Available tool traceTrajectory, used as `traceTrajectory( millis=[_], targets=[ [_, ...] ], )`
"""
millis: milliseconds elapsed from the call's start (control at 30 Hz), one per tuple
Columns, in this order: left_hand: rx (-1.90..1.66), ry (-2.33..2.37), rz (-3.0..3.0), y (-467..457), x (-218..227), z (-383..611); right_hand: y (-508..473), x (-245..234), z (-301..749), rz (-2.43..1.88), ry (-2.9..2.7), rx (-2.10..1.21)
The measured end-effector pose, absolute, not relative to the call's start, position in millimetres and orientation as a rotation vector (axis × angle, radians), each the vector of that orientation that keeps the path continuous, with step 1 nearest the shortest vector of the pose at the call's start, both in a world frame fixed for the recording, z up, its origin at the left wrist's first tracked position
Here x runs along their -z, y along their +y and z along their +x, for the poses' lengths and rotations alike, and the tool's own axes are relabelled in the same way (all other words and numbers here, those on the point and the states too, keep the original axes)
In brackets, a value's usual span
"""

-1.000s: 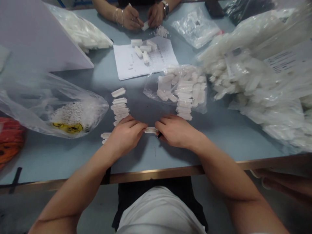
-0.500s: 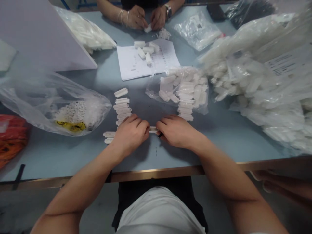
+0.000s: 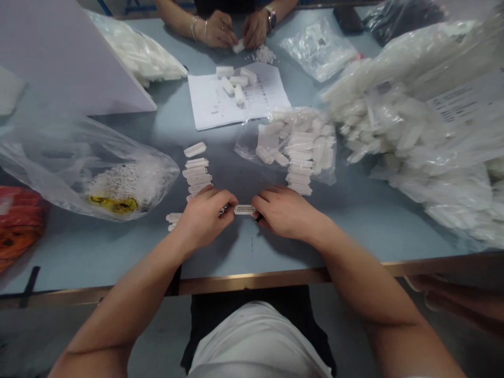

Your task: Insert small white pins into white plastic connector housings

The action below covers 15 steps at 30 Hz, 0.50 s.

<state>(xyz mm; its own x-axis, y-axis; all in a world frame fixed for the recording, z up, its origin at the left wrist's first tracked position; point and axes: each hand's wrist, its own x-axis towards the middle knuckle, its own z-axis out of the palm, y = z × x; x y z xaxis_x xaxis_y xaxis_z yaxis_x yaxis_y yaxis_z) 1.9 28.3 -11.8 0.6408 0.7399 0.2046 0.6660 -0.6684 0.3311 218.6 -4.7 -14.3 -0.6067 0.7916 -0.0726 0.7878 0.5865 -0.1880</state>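
Note:
A white connector housing (image 3: 244, 209) with rows of small holes lies between my hands, low over the table. The closed fingers of my right hand (image 3: 287, 212) grip its right end, and a short dark tip shows under them. My left hand (image 3: 208, 216) is just left of the housing, apart from its left end. Its thumb and fingertips are pinched together; whatever they hold is too small to make out. Beside my left hand runs a column of white housings (image 3: 198, 173), partly covered by it. Another row of white housings (image 3: 300, 178) lies beyond my right hand.
Left stands a clear bag (image 3: 122, 181) of small white parts. An open bag of housings (image 3: 271, 152) is ahead, large filled bags (image 3: 413, 105) at right. Across the table (image 3: 354, 220), a co-worker's hands (image 3: 238, 31) hold a white piece near a printed sheet (image 3: 205, 110).
My left hand has moved slightly left, off the housing's left end, so more of the housing shows. My right hand has stayed in place on it.

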Motion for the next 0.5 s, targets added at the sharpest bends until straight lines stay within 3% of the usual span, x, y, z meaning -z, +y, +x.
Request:
traceTrajectory(
  millis=[500],
  targets=[
    [-0.448,0.926,2.875,30.0,21.2,-4.0,-6.2,11.1,218.1,-1.379,-2.790,-0.299]
  ],
)
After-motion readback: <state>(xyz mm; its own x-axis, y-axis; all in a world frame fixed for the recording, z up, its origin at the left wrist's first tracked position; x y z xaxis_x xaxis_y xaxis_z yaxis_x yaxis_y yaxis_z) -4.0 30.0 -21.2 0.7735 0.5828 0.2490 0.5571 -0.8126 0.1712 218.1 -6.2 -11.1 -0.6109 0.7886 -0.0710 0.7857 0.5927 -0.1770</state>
